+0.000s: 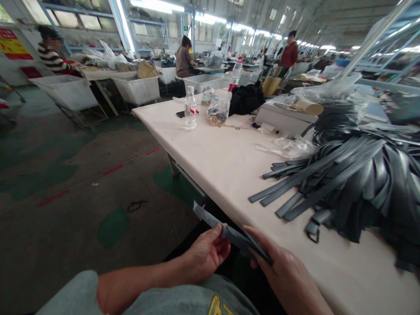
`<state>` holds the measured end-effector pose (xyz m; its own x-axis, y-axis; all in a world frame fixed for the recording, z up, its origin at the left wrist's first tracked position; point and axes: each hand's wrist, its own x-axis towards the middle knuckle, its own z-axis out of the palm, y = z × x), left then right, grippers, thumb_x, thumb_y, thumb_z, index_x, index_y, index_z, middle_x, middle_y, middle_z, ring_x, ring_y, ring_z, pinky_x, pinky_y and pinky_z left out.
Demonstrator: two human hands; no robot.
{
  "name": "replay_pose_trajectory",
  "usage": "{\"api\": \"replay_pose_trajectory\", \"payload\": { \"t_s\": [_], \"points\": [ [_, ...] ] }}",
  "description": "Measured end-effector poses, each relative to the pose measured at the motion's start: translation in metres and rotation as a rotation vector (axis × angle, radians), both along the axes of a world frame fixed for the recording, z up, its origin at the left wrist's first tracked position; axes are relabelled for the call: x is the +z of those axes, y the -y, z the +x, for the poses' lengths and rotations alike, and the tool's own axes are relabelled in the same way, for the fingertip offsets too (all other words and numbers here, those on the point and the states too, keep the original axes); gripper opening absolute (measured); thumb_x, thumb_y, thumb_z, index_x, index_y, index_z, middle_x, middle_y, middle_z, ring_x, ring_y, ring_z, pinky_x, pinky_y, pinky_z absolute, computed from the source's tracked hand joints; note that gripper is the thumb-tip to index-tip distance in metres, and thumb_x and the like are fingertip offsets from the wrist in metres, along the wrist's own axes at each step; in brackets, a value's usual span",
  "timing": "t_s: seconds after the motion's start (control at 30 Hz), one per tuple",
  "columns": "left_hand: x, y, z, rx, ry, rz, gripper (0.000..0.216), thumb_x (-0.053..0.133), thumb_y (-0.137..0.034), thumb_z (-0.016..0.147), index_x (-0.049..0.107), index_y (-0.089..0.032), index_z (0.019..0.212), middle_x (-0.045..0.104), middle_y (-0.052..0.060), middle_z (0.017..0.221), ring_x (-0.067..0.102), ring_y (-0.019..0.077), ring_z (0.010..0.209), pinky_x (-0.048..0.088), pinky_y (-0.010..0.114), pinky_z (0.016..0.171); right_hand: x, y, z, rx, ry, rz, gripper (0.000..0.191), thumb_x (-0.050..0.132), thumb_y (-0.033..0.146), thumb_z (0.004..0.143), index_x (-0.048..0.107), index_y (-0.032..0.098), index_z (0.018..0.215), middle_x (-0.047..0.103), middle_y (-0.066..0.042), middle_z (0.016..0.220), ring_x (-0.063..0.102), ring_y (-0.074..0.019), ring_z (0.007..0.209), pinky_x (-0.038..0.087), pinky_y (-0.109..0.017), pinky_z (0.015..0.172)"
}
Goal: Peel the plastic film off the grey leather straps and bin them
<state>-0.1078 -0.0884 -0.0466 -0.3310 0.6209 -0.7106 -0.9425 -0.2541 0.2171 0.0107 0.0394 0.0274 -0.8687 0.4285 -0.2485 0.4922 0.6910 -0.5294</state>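
Note:
Over my lap, beside the table's near edge, both hands hold a dark grey strap (236, 238). My left hand (210, 249) pinches it between thumb and fingers, and one flat end sticks out past them toward the upper left. My right hand (278, 262) is closed around a folded part of the same strap, with its fingers partly hidden. To the right on the table lies a big heap of similar dark straps (344, 175), their ends fanned toward me. A strap end with a dark metal ring (313, 236) lies at the heap's near side.
The pale table (210, 153) carries a water bottle (190, 107), a phone (180, 114), a clear bag of small rings (218, 109), a black cloth bundle (247, 98) and a white box (282, 116). White bins (74, 92) stand beyond. Several people work farther back.

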Motion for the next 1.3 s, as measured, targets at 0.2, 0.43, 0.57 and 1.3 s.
{"api": "replay_pose_trajectory", "payload": {
  "t_s": [0.2,0.43,0.57,1.3],
  "points": [
    [0.003,0.001,0.003,-0.063,-0.016,0.077,0.002,0.068,-0.015,0.082,0.067,-0.013,0.083,0.073,0.006,0.079,0.067,0.0124,0.067,0.052,0.023,0.068,-0.014,0.012,-0.026,-0.003,-0.04,0.034,0.052,0.046,0.016,0.083,0.053,0.029,0.133,0.077,-0.004,0.096,0.073,-0.0249,0.086,0.053,-0.034,0.075],
    [0.001,0.002,0.001,-0.028,0.01,0.057,0.005,0.065,-0.017,0.085,0.067,-0.013,0.085,0.073,0.005,0.077,0.068,0.0131,0.069,0.051,0.023,0.066,-0.001,0.007,-0.018,-0.018,0.06,0.108,0.056,0.052,0.015,0.08,0.053,0.032,0.134,0.077,-0.002,0.085,0.073,-0.0267,0.081,0.053,-0.035,0.069],
    [0.003,0.001,0.0,-0.067,0.003,0.104,0.005,0.064,-0.013,0.084,0.068,-0.011,0.082,0.072,0.004,0.074,0.066,0.0107,0.064,0.05,0.021,0.067,-0.013,0.014,-0.033,0.008,0.025,0.114,0.047,0.047,0.017,0.086,0.055,0.027,0.131,0.077,-0.006,0.095,0.073,-0.0265,0.086,0.054,-0.035,0.072],
    [0.008,-0.005,0.004,-0.142,-0.055,0.153,0.007,0.074,-0.015,0.077,0.071,-0.013,0.082,0.073,0.004,0.078,0.066,0.0119,0.069,0.048,0.021,0.068,-0.021,0.007,-0.004,-0.033,-0.061,0.061,0.05,0.043,0.027,0.085,0.05,0.028,0.135,0.076,-0.003,0.085,0.072,-0.0262,0.079,0.053,-0.036,0.068]
  ]
}}
